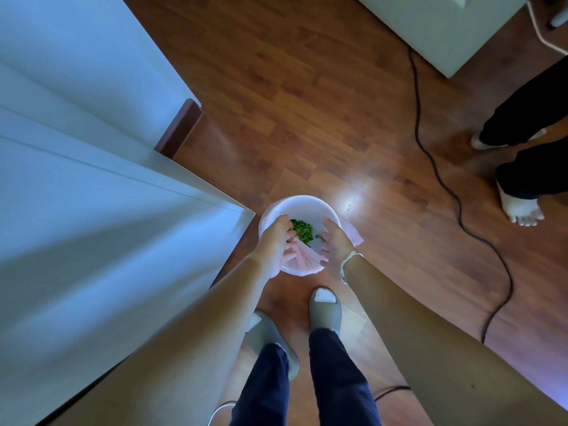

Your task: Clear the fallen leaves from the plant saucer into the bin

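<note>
A round white bin (302,202) with a pale pink liner (353,236) stands on the wooden floor just in front of my feet. A clump of green leaves (302,230) shows inside its opening. My left hand (275,244) hangs over the bin's left rim, fingers curled down with the leaves at their tips; a grip on them is not clear. My right hand (335,244) is over the right rim, fingers straight and palm turned toward the leaves, holding nothing. A fold of the liner lies between the two hands. No plant saucer is in view.
A white cabinet or door (92,195) fills the left side, its corner close to the bin. A black cable (455,198) snakes across the floor on the right. Another person's bare feet (521,207) stand at the far right. A white unit (445,29) sits at the top.
</note>
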The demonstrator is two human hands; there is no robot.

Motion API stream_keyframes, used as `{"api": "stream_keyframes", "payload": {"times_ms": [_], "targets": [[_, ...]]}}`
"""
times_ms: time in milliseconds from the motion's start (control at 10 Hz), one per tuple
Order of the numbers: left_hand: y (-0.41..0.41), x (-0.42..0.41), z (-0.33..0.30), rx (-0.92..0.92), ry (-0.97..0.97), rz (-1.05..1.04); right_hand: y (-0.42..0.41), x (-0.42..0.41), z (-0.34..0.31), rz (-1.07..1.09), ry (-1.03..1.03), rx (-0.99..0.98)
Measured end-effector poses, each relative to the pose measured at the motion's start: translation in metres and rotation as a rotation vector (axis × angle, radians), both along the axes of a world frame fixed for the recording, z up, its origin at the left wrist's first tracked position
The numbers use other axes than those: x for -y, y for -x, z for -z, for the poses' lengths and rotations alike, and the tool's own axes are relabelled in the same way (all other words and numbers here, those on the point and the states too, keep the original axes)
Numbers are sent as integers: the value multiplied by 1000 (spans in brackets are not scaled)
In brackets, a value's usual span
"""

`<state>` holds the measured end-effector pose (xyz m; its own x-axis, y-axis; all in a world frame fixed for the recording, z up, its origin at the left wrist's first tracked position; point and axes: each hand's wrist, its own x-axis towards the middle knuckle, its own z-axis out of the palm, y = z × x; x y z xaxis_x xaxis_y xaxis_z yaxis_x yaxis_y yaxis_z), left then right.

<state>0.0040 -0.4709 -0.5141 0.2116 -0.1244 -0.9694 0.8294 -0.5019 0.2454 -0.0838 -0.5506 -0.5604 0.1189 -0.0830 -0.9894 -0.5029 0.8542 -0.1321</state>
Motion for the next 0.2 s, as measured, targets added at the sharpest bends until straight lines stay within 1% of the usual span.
{"api": "stream_keyframes", "payload": {"times_ms": [200], "targets": [[0, -2, -4, 22, -9, 9, 4, -1, 7, 61, 22, 12]]}}
